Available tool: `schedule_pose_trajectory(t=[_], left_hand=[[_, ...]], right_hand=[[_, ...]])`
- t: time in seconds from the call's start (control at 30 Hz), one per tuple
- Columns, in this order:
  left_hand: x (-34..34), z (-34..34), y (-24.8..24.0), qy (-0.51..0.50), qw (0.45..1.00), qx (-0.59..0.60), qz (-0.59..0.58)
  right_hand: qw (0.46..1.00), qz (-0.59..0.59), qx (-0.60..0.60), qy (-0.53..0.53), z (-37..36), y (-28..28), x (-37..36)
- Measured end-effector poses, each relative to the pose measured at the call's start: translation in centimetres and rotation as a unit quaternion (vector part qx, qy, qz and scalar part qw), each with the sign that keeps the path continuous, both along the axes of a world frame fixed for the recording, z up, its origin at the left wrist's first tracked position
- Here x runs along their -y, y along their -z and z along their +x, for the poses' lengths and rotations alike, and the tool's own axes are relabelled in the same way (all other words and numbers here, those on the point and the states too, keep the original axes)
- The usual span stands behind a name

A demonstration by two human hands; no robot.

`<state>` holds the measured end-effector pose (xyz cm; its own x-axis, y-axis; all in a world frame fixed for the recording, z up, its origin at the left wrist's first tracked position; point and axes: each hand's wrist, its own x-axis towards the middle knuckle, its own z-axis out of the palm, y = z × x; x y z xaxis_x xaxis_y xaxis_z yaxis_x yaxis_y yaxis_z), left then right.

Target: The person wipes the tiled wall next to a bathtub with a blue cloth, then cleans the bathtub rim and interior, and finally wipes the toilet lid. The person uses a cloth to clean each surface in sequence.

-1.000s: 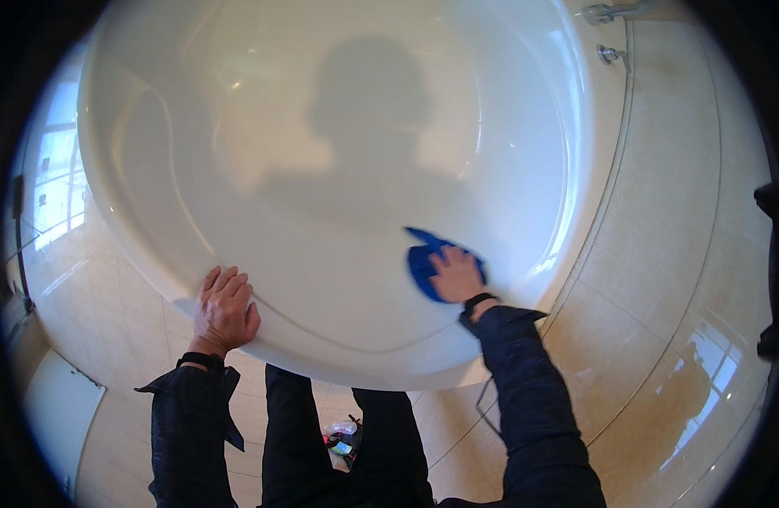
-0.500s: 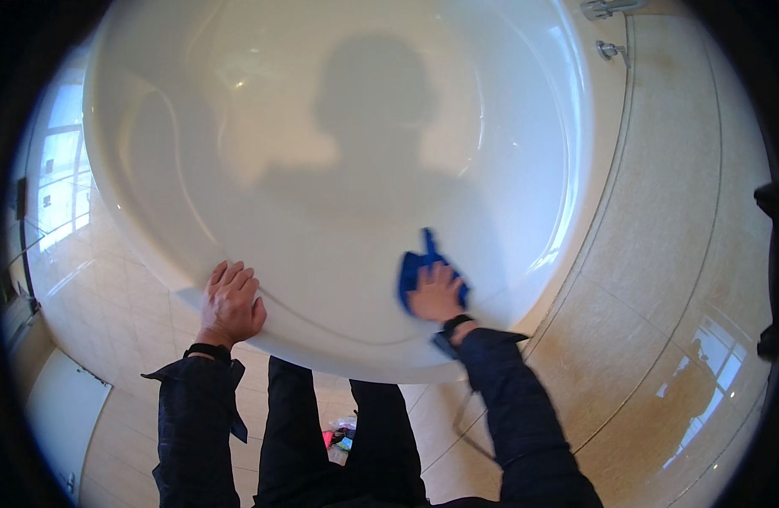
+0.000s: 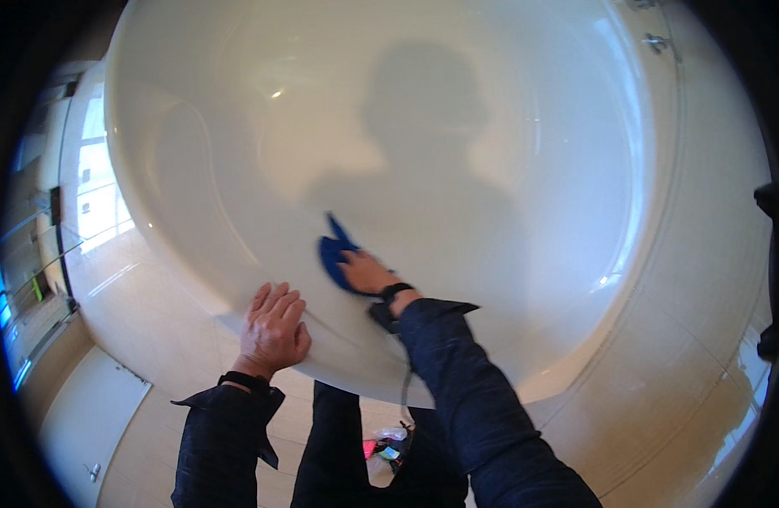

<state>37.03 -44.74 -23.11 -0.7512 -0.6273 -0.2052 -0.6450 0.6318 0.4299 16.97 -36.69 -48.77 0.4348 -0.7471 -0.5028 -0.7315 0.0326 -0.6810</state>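
A large white bathtub (image 3: 567,381) with a curved rim fills most of the view. On its inner wall my right hand (image 3: 369,273) presses a blue cloth (image 3: 334,258), one corner of which sticks up past the fingers. My left hand (image 3: 275,330) leans on the near left part of the rim, fingers laid over the edge and nothing held in it. Both wrists wear dark bands, and the sleeves are dark.
Glossy beige tiles surround the tub. Metal fittings (image 3: 657,42) stand at the far right of the rim. A white door or panel (image 3: 93,423) is at lower left. Small colourful items in clear plastic (image 3: 389,453) lie on the floor by my legs.
My right hand has swept the blue cloth leftward across the tub wall. The view has shifted left, so the tub and my left hand appear further right; the left hand stays on the rim.
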Motion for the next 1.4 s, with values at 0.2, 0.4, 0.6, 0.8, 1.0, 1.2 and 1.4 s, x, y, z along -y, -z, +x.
schedule_pose_trajectory(t=[0.2, 0.4, 0.6, 0.8, 1.0, 1.2, 1.4], left_hand=[[-0.4, 0.6, -2.2, -0.015, 1.0, 0.025, 0.0], [0.0, -0.3, -1.8, -0.011, 1.0, 0.012, 0.004], [0.0, -0.5, -2.3, -0.015, 1.0, 0.006, -0.01], [-0.5, 0.2, -1.6, -0.024, 1.0, 0.005, 0.003], [0.1, -0.1, -1.1, 0.004, 1.0, 0.005, 0.024], [0.1, 0.6, -1.4, -0.012, 0.999, -0.017, 0.027], [-0.3, 1.5, -1.2, -0.018, 1.0, -0.019, -0.006]], right_hand=[[0.957, 0.079, -0.262, 0.096, -15.3, -1.1, -5.7], [0.845, 0.062, -0.523, 0.096, -29.7, -1.7, -6.9], [0.88, 0.122, -0.447, 0.104, -23.0, -0.6, -7.2], [0.941, 0.239, -0.186, 0.15, -5.9, 1.8, -4.4], [0.99, -0.048, 0.1, 0.087, 6.6, 1.4, 7.3], [0.972, -0.106, 0.202, 0.059, 6.9, -6.0, 4.4], [0.967, 0.216, 0.071, 0.117, -1.8, -22.6, -6.9]])
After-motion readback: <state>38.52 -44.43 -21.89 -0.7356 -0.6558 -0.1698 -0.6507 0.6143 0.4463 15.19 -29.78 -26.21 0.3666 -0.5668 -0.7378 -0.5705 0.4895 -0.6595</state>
